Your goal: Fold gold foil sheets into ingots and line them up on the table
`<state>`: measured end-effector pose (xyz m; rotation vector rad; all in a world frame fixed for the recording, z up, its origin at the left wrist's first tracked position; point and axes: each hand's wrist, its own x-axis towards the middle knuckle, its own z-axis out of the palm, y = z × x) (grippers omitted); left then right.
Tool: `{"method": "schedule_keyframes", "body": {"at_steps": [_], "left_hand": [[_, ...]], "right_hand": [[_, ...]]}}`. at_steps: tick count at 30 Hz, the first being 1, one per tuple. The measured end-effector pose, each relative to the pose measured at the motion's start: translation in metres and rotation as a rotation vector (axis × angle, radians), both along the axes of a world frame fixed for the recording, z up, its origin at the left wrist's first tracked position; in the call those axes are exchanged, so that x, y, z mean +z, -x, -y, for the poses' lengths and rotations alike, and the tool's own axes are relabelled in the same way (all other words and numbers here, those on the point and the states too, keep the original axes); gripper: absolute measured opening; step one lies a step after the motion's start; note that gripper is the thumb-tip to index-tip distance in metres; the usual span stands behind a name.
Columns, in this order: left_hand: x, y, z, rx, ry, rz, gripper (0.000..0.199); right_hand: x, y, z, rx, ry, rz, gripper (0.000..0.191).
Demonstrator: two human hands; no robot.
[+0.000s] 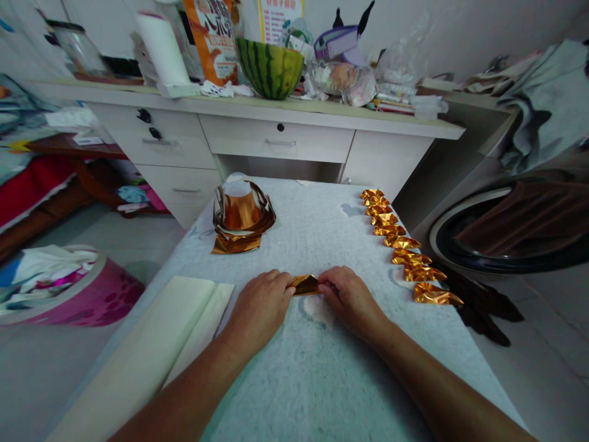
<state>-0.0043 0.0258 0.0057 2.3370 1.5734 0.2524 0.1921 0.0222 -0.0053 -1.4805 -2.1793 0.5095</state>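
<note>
Between my two hands, just above or on the table, is a small folded piece of gold foil paper [305, 285]. My left hand [263, 301] pinches its left end, and my right hand [348, 297] pinches its right end; the fingertips partly cover both ends. Beyond my left hand stands a curled stack of gold foil sheets [242, 212], with a flat square edge sticking out toward me. Along the table's right edge runs a row of several folded gold foil pieces [405, 258], shaped like small ingots.
The cloth-covered table [317, 368] fills the middle. Folded cream paper [142, 356] lies by my left forearm. Behind is a white cabinet [276, 138] bearing half a watermelon [271, 67]. A pink bin [92, 291] stands left, a washing machine [442, 227] right.
</note>
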Motion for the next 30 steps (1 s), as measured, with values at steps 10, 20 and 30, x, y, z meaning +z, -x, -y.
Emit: {"method": "schedule_keyframes", "body": {"at_steps": [10, 20, 30], "left_hand": [[0.006, -0.002, 0.001, 0.076, 0.01, -0.046, 0.013], [0.007, 0.0, 0.002, 0.084, 0.017, -0.036, 0.008], [0.006, 0.002, 0.003, 0.079, 0.021, 0.025, 0.009]], "right_hand": [[-0.001, 0.006, 0.001, -0.084, 0.013, 0.06, 0.008], [-0.002, 0.007, 0.002, -0.133, 0.028, 0.011, 0.005], [0.006, 0.006, -0.01, -0.142, 0.147, 0.044, 0.004]]}}
